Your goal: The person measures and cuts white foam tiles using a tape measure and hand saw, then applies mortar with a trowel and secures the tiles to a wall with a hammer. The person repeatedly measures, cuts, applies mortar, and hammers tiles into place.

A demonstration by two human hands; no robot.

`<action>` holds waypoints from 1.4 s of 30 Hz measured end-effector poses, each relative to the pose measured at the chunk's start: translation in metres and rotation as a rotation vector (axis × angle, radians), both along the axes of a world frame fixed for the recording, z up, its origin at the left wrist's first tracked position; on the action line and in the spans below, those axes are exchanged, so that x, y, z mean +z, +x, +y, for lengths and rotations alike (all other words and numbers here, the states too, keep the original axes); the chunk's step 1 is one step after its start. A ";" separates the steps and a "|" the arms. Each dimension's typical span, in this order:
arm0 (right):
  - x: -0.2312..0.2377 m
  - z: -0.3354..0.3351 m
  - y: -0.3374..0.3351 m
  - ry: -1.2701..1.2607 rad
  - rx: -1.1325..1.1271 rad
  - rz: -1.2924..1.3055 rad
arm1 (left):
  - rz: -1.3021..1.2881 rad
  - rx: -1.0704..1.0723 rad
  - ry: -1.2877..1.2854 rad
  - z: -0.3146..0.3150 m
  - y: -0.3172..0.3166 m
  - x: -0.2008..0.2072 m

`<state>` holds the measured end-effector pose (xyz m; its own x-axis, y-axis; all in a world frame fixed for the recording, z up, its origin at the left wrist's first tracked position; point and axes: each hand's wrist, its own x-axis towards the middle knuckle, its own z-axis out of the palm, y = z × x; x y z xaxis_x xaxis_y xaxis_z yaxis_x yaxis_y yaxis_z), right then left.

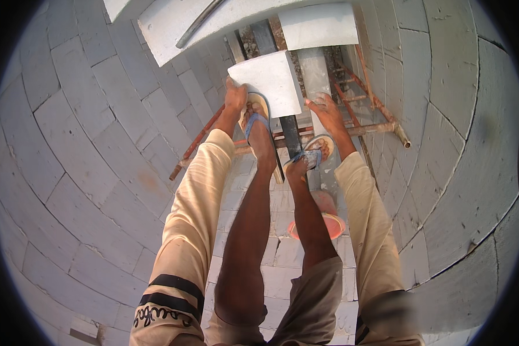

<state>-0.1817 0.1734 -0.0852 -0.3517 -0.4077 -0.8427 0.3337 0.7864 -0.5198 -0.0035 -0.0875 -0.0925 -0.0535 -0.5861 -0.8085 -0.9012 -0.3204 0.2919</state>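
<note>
A white lightweight concrete block [267, 81] lies across narrow planks in front of my feet. My left hand [236, 97] grips its left edge near the corner, partly hidden behind the block. Just off the block's right edge is my right hand [327, 111], fingers apart and nothing in it. My sandalled left foot [256, 118] stands against the block's near left side. The sandalled right foot [312, 154] is set farther back, beside a dark metal bar [290, 141].
Rusty scaffold tubes [375, 128] run crosswise under the planks. Another white block [319, 27] lies ahead, and a long white slab [184, 29] carries a dark rod [199, 23]. Grey block walls [81, 138] rise on both sides. A reddish bucket [332, 225] stands lower down.
</note>
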 end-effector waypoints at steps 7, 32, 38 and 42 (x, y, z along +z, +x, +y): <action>-0.047 -0.048 0.018 -0.127 -0.026 -0.036 | -0.087 0.088 -0.024 0.025 -0.020 -0.016; 0.087 -0.058 -0.010 -0.182 0.792 0.993 | 0.295 0.522 0.217 0.119 0.053 0.063; 0.080 -0.044 -0.013 -0.097 0.956 0.898 | 0.201 0.346 0.294 0.155 0.089 0.106; 0.116 -0.052 -0.006 -0.100 0.883 0.843 | 0.097 0.214 0.286 0.149 0.113 0.135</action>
